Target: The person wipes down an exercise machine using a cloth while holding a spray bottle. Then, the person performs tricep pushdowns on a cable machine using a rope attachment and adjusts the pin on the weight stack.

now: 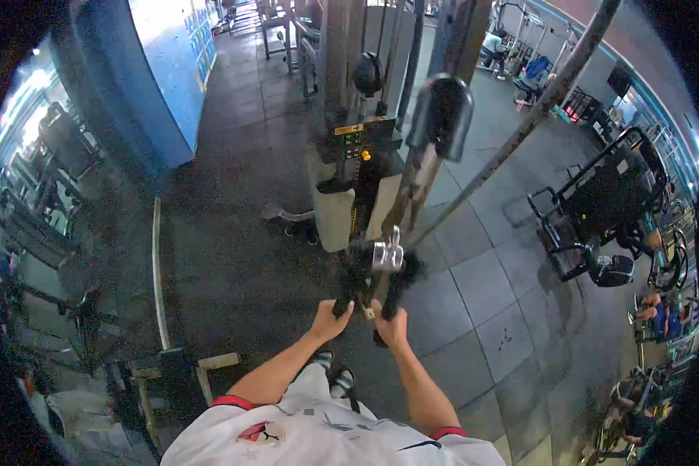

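Both arms reach forward from a white shirt to a dark cable-machine attachment. My left hand (333, 320) is closed around its left black grip (342, 301). Closed on the right black grip (391, 304) is my right hand (391, 327). A silver metal fitting (387, 255) sits just beyond the hands, at the lower end of a dark metal arm. Further ahead stands the weight machine, with a yellow pin knob (366, 156) beside its label plate (349, 130). A black rounded pad (445, 109) is at the upper right of the machine.
A long metal bar (524, 124) slants up to the right. A black exercise machine (610, 198) stands on the right floor. At the left are a blue wall panel (159, 58) and more gym equipment. A person (493, 48) sits far back. My feet are below my hands.
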Available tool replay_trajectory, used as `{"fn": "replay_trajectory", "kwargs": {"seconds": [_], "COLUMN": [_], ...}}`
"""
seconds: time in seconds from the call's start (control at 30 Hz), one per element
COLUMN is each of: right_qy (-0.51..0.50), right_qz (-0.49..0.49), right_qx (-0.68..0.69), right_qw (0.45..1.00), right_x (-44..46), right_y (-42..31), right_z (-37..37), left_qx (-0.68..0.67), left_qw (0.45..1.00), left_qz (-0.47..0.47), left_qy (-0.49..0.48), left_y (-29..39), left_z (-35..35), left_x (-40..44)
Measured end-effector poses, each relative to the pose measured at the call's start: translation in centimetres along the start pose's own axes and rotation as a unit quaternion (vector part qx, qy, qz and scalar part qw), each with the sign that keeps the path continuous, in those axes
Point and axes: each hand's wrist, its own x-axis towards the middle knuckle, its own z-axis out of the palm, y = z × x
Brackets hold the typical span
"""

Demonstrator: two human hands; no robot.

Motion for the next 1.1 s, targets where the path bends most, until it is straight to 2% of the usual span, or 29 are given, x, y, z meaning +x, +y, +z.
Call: {"fn": "replay_trajectory", "kwargs": {"seconds": [0.03,0.13,0.23,0.27,0.3,0.33,0.37,0.43,0.5,0.53,0.7,0.8,0.83,0.9,0.97,1.0,1.03,1.07,1.1], "right_qy": [-0.018,0.024,-0.003,0.003,0.004,0.022,0.011,-0.007,-0.037,0.010,0.099,0.146,0.170,0.032,0.005,-0.020,-0.042,-0.080,-0.112], "right_qz": [0.028,-0.036,-0.043,-0.080,-0.114,-0.052,-0.050,-0.036,-0.008,-0.075,-0.177,-0.102,-0.024,0.173,0.181,0.158,0.082,-0.011,-0.093], "right_qx": [-0.022,0.024,0.057,0.029,-0.001,-0.032,0.038,0.028,0.044,0.005,-0.086,-0.018,0.142,0.120,-0.097,-0.074,-0.007,0.022,0.012], "right_qw": [0.999,0.999,0.997,0.996,0.994,0.998,0.998,0.999,0.998,0.997,0.975,0.984,0.975,0.977,0.979,0.984,0.996,0.996,0.989], "right_x": [-0.2,1.2,3.7,4.4,5.2,6.0,6.8,7.6,7.5,7.6,6.7,6.5,6.4,7.2,6.9,5.8,4.1,1.9,-0.8], "right_y": [-0.5,1.2,-3.4,-3.6,-3.2,-1.9,-3.6,-3.3,-5.2,-5.2,-9.6,-10.0,-10.5,-5.0,3.6,8.3,14.0,19.2,23.2], "right_z": [-0.2,1.4,1.0,1.1,1.3,1.9,0.7,-0.5,-2.3,-2.6,-7.7,-9.3,-7.4,-7.1,-3.6,-0.6,3.5,6.6,8.5], "left_qx": [0.044,0.042,0.005,0.125,0.110,0.095,-0.054,-0.070,-0.076,-0.083,-0.155,-0.141,-0.141,-0.180,-0.122,-0.067,0.033,0.059,0.154], "left_qw": [0.999,0.998,0.998,0.980,0.985,0.988,0.997,0.992,0.987,0.984,0.971,0.960,0.958,0.963,0.985,0.978,0.986,0.964,0.933], "left_qz": [-0.010,-0.037,0.057,0.151,0.135,0.119,-0.010,0.070,0.064,0.078,0.130,0.110,0.114,0.066,-0.001,-0.089,-0.083,-0.185,-0.195], "left_qy": [-0.017,-0.042,0.004,0.021,0.005,-0.010,-0.052,-0.078,-0.125,-0.137,-0.128,-0.216,-0.222,-0.189,-0.124,-0.178,-0.143,-0.183,-0.260], "left_y": [0.0,3.9,-0.9,-0.2,1.9,4.0,7.3,8.8,10.7,11.5,17.7,18.0,17.0,13.1,6.6,0.0,-4.1,-6.4,-8.9], "left_z": [-0.5,-1.2,0.9,0.3,-0.6,-1.5,-1.7,-2.9,-3.7,-3.9,-5.3,-5.9,-6.4,-4.0,-1.9,-1.3,-0.9,-1.6,-2.4], "left_x": [-0.4,1.1,2.7,3.0,4.4,5.7,7.6,10.2,11.5,12.0,13.3,13.9,13.8,13.1,10.2,7.4,4.8,3.0,1.3]}}
